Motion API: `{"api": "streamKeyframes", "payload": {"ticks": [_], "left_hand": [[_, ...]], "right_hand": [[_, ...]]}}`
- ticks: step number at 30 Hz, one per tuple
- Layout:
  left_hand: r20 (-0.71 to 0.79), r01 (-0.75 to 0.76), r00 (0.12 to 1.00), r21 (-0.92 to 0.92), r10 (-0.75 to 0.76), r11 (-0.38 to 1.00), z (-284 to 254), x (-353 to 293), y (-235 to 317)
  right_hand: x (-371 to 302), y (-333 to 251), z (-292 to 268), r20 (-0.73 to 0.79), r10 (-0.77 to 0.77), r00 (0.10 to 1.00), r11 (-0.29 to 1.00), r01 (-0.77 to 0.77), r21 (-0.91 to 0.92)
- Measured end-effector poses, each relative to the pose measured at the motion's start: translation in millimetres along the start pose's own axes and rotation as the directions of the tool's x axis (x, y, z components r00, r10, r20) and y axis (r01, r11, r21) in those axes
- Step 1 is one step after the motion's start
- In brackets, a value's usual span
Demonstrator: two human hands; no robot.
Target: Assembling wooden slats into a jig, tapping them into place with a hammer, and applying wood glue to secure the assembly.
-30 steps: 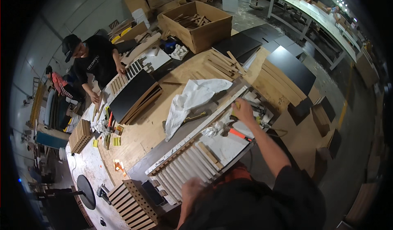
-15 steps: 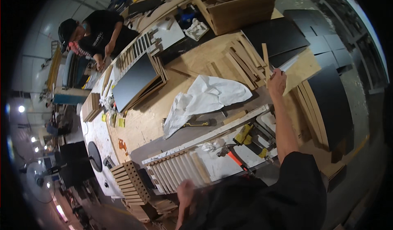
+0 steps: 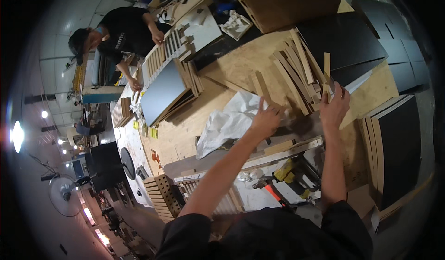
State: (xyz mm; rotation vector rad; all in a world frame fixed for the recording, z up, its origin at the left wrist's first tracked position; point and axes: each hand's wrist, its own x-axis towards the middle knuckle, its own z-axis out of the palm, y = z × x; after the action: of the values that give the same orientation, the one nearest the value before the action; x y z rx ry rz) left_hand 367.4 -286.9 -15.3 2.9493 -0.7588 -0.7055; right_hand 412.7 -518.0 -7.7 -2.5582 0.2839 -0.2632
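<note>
My right hand (image 3: 334, 109) is closed round the lower part of a narrow wooden strip (image 3: 327, 64), which stands up from the fingers beside a pile of loose wooden strips (image 3: 291, 75). My left hand (image 3: 266, 121) reaches over the right end of a crumpled white cloth (image 3: 225, 125), thumb and fingers apart. Whether it touches the cloth is hard to see. A short wood piece (image 3: 257, 85) lies just beyond that hand.
Nearer me are a hammer with an orange handle (image 3: 273, 193), a yellow-black power tool (image 3: 285, 171) and a white-edged rail (image 3: 301, 145). Dark panels (image 3: 401, 144) stand at right. A cardboard box (image 3: 296, 5) sits at the back. A co-worker (image 3: 123, 35) handles strips at far left.
My left hand has come up from the near edge to the cloth. My right hand still grips the strip, beside the pile. The view has shifted, and the co-worker's hands have moved apart.
</note>
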Motion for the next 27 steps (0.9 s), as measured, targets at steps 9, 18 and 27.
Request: {"api": "streamKeyframes", "payload": {"ticks": [9,18,27], "left_hand": [[0.612,0.481,0.778,-0.437,-0.141,0.76,-6.2,-99.1,-69.4],[-0.135,0.678,0.489,-0.562,-0.862,0.473,36.3,13.2,-195.0],[-0.257,0.337,0.56,-0.798,-0.788,0.499,5.4,53.6,-144.8]], "right_hand": [[-47.5,-121.8,143.3,0.375,-0.225,0.899,0.974,0.194,0.12],[-17.6,-125.2,114.5,0.478,-0.238,0.846,0.961,0.275,-0.008],[54.1,-48.6,37.8,0.179,-0.175,0.968,0.951,0.213,-0.225]]}}
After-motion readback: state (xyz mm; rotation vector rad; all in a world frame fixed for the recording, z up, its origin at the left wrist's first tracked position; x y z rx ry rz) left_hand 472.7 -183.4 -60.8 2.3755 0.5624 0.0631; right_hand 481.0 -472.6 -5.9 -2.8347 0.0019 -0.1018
